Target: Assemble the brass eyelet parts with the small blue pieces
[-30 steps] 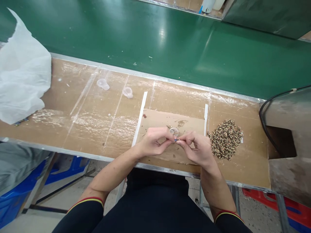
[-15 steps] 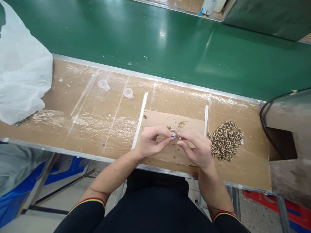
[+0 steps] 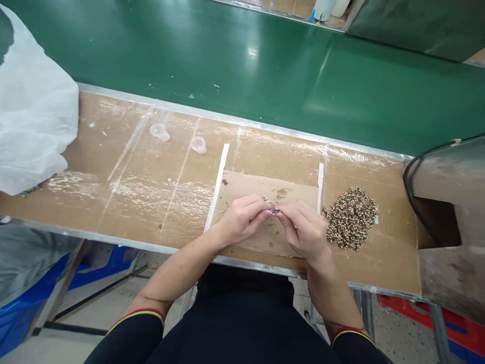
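Note:
Over a taped-down sheet of cardboard (image 3: pixel 246 180), my left hand (image 3: pixel 244 218) and my right hand (image 3: pixel 306 228) meet at the fingertips. Both pinch a tiny blue and gold-coloured piece (image 3: pixel 273 211), mostly covered by the fingers, so its exact kind does not show. Just beyond the fingertips, a small gold-coloured piece (image 3: pixel 264 198) lies on the cardboard. Right of my right hand spreads a pile of small gold and dark metal-looking parts (image 3: pixel 352 218).
Two clear plastic cups (image 3: pixel 198 145) lie at the back left. A white sheet (image 3: pixel 34 111) covers the far left. Behind the worktop runs a green belt (image 3: pixel 227 65). A metal box (image 3: pixel 454 222) with a black cable (image 3: pixel 406 177) stands at the right.
My left fingers have curled in closer around the small piece, and the hands' fingertips are nearer together. The view has shifted slightly.

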A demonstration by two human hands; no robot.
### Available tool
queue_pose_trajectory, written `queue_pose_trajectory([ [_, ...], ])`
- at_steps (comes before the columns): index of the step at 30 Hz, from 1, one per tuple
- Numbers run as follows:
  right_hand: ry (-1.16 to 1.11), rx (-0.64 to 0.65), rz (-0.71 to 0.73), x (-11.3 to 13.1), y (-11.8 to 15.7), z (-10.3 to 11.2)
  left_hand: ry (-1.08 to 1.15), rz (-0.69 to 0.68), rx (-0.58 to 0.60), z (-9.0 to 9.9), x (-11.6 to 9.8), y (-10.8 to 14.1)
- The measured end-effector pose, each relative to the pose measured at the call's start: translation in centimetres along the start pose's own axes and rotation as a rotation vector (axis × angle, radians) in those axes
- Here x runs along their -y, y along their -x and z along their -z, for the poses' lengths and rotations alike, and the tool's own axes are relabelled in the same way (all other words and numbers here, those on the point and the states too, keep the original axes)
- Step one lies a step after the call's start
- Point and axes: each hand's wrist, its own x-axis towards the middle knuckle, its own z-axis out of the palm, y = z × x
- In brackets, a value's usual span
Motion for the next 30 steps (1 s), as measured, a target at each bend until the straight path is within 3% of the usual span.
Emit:
queue_pose_trajectory([
  [6, 0.062, -0.025, 0.019, 0.11, -0.15, -0.12, -0.068, -0.055, 0.008, -0.33, 0.23, 0.28],
  [19, 0.042, 0.084, 0.058, 0.29, -0.44, 0.63, -0.145, -0.173, -0.082, -0.65, 0.59, 0.54],
  [30, 0.036, 0.131, -0.033, 0.86, -0.16, 0.46, -0.280, -0.220, -0.114, -0.66, 0.04, 0.41],
])
